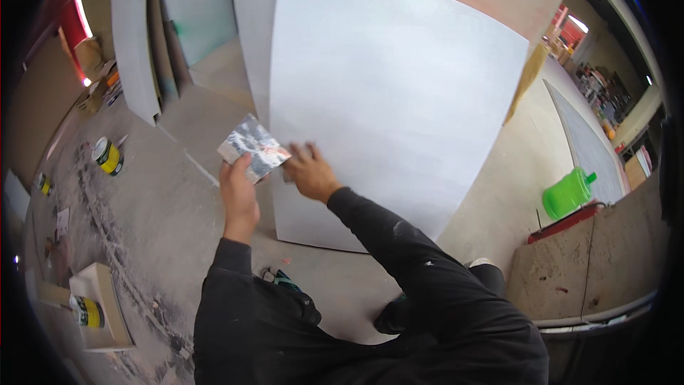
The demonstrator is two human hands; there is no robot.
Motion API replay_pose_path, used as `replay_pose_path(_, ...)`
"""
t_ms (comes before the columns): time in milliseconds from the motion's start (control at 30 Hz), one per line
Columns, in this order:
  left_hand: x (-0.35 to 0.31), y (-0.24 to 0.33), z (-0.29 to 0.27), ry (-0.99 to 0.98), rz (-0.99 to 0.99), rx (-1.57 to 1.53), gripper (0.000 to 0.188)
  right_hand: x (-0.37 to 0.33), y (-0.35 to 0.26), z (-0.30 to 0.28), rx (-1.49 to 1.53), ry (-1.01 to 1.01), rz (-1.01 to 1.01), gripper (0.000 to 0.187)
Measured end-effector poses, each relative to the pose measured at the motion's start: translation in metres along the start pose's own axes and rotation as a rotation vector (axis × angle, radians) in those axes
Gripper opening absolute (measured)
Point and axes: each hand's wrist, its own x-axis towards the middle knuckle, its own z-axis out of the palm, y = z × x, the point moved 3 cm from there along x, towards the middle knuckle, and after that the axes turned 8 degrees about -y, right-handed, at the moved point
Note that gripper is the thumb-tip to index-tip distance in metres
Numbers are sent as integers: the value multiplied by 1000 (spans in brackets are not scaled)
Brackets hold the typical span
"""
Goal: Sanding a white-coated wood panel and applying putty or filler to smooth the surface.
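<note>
Left hand grips a putty-smeared flat blade by its lower edge, fingers wrapped on it — held just left of the white panel. Right hand presses on the panel's left edge, fingers curled; whether it holds anything I cannot tell.

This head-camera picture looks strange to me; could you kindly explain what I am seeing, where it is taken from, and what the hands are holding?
There is no machine here: a person wears a wide fisheye camera on the head, looking down at their own two bare hands. That lens bends straight edges near the rim.

The left hand holds up a flat square plate smeared with grey filler. The right hand rests against a large white panel that leans upright; whether it grips a small tool is hidden. Both arms wear dark sleeves.

On the dusty floor to the left lies a yellow and black can, with a similar can in a shallow box lower down. To the right, a green plastic jug lies on a low ledge. More white boards lean further back.
</note>
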Motion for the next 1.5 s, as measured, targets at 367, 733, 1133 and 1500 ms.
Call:
replay_pose_path(367,-1,2,-4,21,-40,44,34,53,79,-86,170,465,510,56)
replay_pose_path(733,-8,10,-9,101,-30,-34,34,-216,177,-38,179,908,1728,62)
replay_pose_path(1133,13,-15,-19,68,-141,-81,35,-130,111,-46,152,225,784,70)
replay_pose_path(1500,28,-106,3,0,114,722,35,-426,272,-126,172,955,1585,47)
